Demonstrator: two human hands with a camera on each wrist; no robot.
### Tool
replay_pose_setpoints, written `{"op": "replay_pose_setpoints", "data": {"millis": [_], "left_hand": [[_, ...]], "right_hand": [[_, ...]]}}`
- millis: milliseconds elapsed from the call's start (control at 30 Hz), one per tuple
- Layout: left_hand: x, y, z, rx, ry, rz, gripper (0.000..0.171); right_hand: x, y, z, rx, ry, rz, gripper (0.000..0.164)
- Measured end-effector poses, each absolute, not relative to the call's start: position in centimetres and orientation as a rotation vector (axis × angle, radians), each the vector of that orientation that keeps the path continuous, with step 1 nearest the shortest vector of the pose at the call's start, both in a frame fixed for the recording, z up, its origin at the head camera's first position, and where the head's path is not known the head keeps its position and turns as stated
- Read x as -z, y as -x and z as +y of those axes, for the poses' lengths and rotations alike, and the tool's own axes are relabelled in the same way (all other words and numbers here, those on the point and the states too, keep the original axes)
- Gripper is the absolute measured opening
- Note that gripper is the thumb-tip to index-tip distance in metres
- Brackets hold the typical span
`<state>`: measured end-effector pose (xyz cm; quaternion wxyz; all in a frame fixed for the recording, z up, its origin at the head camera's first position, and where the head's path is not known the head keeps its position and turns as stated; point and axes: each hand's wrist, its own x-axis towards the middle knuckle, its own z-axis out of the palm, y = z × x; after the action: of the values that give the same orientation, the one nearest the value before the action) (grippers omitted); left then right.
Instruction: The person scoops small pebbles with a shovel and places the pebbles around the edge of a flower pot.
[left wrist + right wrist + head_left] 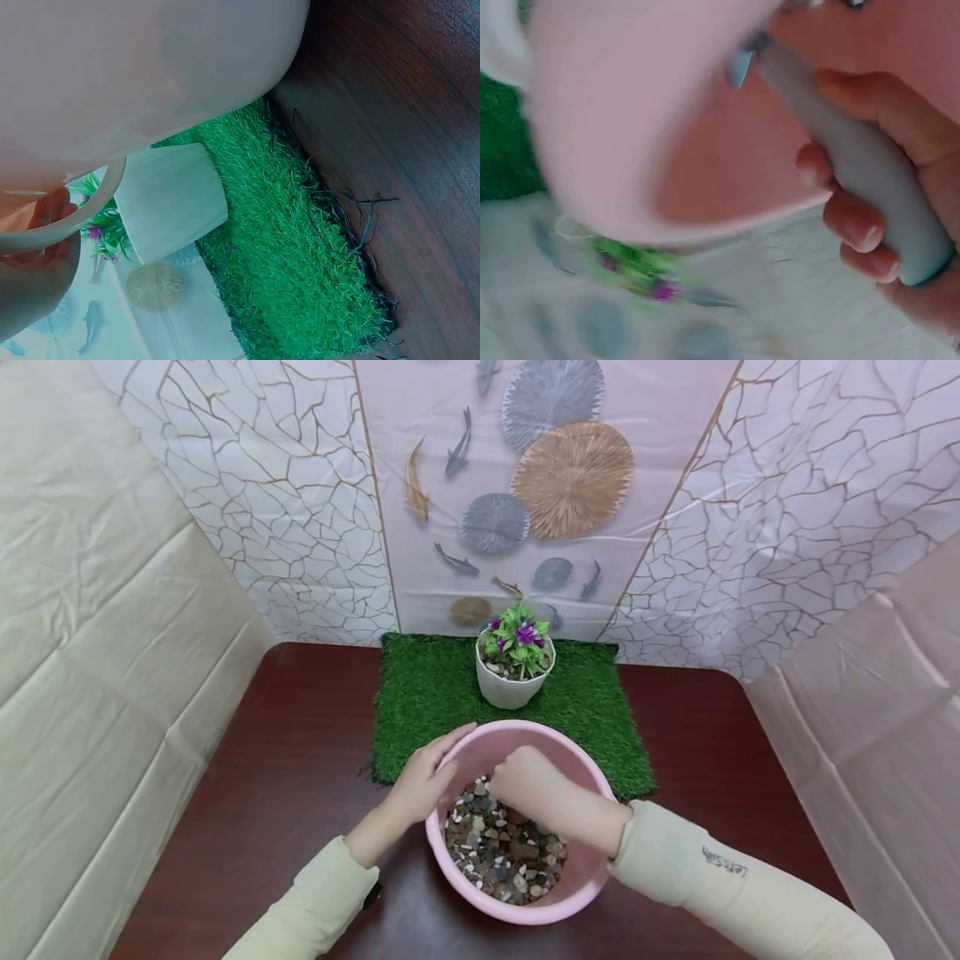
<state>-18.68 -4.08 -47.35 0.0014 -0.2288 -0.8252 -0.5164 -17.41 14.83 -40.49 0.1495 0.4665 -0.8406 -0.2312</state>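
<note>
A round pink tub (517, 915) stands at the table's front, partly over the green mat, with mixed pebbles (495, 843) inside. My left hand (420, 783) grips its left rim, thumb on the inner side. In the left wrist view, the fingers sit by the tub's pale curved handle (94, 204). Inside the tub, above the stones, is my right hand (534, 789). Its fingers wrap round a thick grey tool handle (847, 150), seen in the right wrist view. A metal neck shows at the handle's far end; the working end is hidden.
Behind the tub, a white pot (504, 692) holds a purple-flowered plant (517, 639). It stands on a green artificial-grass mat (427, 693). The dark red-brown table (300, 735) backs onto a patterned wall covering (300, 510), with beige sheets at both sides.
</note>
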Motion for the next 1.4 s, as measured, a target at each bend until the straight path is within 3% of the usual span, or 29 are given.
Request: {"op": "replay_pose_setpoints", "data": {"millis": [367,800,1067,1400], "left_hand": [[46.9,18.5,-4.0,1.652,0.653,-2.65,0.054],[47.2,18.9,-3.9,1.664,0.672,-2.644,0.053],[47.2,18.8,-4.0,1.616,0.699,-2.608,0.052],[47.2,18.8,-3.9,1.633,0.657,-2.625,0.054]], "right_hand": [[43.8,19.6,18.9,0.259,-1.469,-2.591,0.041],[42.0,20.2,19.1,0.151,-1.564,-2.648,0.035],[41.0,20.0,19.3,0.065,-1.55,-2.739,0.022],[41.8,20.1,19.8,0.001,-1.554,-2.752,0.016]]}}
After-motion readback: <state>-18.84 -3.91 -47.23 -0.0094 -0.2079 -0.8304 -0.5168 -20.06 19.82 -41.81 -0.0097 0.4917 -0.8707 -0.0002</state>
